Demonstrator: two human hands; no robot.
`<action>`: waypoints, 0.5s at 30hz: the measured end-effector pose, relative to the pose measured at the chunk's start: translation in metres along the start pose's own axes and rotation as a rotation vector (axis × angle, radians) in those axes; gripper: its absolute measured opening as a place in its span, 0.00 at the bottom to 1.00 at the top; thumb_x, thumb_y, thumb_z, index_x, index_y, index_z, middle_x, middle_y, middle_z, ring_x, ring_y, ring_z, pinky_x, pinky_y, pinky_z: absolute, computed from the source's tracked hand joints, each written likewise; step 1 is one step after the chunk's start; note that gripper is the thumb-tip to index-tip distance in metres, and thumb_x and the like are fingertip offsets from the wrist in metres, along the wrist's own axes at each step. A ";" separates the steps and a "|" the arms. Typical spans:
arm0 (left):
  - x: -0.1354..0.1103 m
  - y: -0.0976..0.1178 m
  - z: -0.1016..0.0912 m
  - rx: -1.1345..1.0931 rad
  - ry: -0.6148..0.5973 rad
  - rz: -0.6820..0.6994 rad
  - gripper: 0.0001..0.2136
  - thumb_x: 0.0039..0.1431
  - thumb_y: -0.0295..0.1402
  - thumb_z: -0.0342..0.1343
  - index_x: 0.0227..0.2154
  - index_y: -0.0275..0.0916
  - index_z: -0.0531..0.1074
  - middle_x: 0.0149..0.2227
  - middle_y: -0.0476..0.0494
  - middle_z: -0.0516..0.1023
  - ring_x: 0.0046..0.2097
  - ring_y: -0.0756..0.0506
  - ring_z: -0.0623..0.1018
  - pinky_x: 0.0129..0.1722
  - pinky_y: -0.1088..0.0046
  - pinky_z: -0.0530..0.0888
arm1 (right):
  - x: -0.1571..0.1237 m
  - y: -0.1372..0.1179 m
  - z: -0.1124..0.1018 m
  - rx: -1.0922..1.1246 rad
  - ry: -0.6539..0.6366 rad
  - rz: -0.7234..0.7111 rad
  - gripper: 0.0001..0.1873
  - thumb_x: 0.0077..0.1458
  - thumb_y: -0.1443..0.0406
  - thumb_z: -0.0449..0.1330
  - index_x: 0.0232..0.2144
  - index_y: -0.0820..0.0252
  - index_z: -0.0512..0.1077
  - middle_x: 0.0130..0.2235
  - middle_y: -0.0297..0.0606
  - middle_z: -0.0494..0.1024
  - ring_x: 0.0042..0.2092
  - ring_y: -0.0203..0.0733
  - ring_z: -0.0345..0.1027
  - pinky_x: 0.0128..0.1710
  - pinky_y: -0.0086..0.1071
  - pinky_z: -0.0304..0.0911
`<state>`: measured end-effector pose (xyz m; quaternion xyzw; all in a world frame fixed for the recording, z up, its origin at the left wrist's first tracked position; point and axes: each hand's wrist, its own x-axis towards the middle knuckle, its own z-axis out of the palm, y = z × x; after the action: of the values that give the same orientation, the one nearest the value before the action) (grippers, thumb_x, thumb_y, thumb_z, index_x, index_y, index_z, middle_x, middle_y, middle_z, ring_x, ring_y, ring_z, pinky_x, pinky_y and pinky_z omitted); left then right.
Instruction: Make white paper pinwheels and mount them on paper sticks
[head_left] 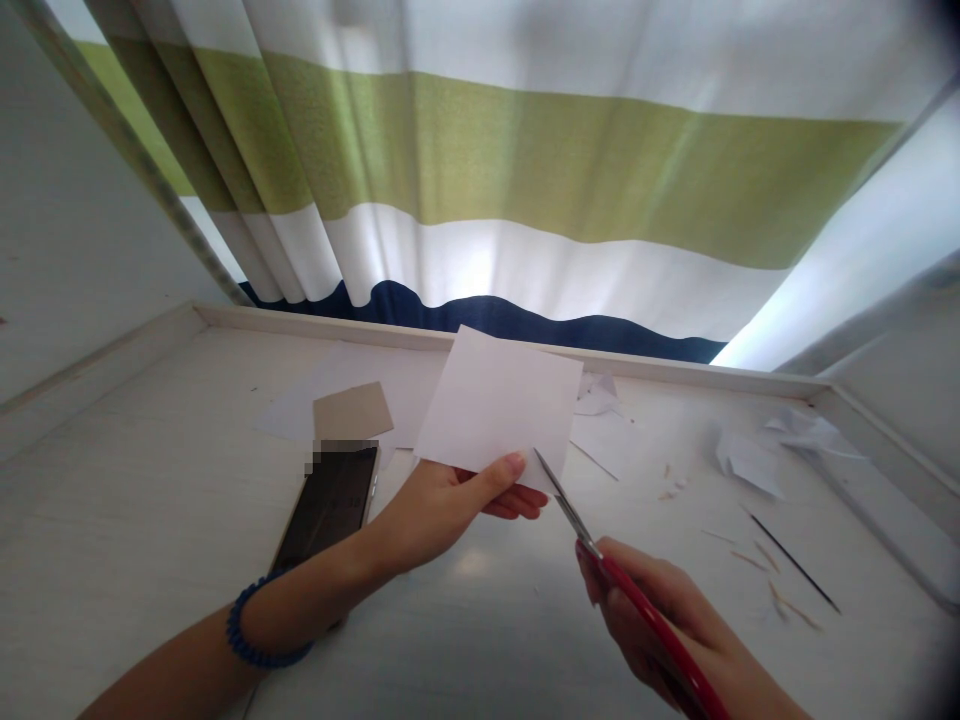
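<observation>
A white sheet of paper (504,400) is held up above the table by my left hand (457,500), its thumb on top and the fingers underneath. My right hand (652,610) grips red-handled scissors (652,620). Their metal blades point up and left, with the tip over the paper's lower right part, close to my left thumb. One blade passes above the sheet at its near edge; whether the paper is cut there I cannot tell.
On the white table (480,640) lie a dark phone (330,505), a beige card (352,410), crumpled paper scraps (746,465), a thin black stick (795,562) and several small slivers (795,610). A raised ledge (337,325) borders the back, below a striped curtain (525,150).
</observation>
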<state>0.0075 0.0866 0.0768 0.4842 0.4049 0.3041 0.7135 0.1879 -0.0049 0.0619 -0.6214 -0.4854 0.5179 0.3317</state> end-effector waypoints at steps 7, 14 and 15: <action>0.002 -0.002 0.000 0.009 0.009 -0.004 0.09 0.50 0.36 0.54 0.25 0.35 0.75 0.24 0.49 0.79 0.28 0.50 0.78 0.31 0.78 0.74 | -0.002 0.006 -0.002 -0.062 0.057 -0.052 0.23 0.42 0.47 0.55 0.32 0.57 0.73 0.32 0.40 0.73 0.32 0.42 0.65 0.32 0.32 0.64; 0.002 -0.002 0.000 0.009 0.009 -0.007 0.10 0.50 0.36 0.54 0.22 0.35 0.75 0.23 0.50 0.79 0.27 0.51 0.77 0.29 0.80 0.74 | 0.000 0.018 -0.002 0.037 -0.084 0.055 0.23 0.47 0.49 0.53 0.38 0.59 0.68 0.24 0.34 0.68 0.20 0.33 0.58 0.16 0.25 0.57; 0.002 -0.002 0.000 0.006 0.008 -0.004 0.10 0.50 0.36 0.54 0.22 0.34 0.75 0.22 0.50 0.79 0.27 0.51 0.77 0.29 0.80 0.74 | 0.000 0.017 -0.002 0.040 -0.105 0.054 0.22 0.48 0.49 0.52 0.37 0.59 0.68 0.23 0.33 0.66 0.18 0.32 0.57 0.15 0.25 0.55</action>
<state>0.0084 0.0876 0.0745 0.4845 0.4096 0.3031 0.7111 0.1945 -0.0097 0.0464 -0.5996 -0.4748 0.5681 0.3039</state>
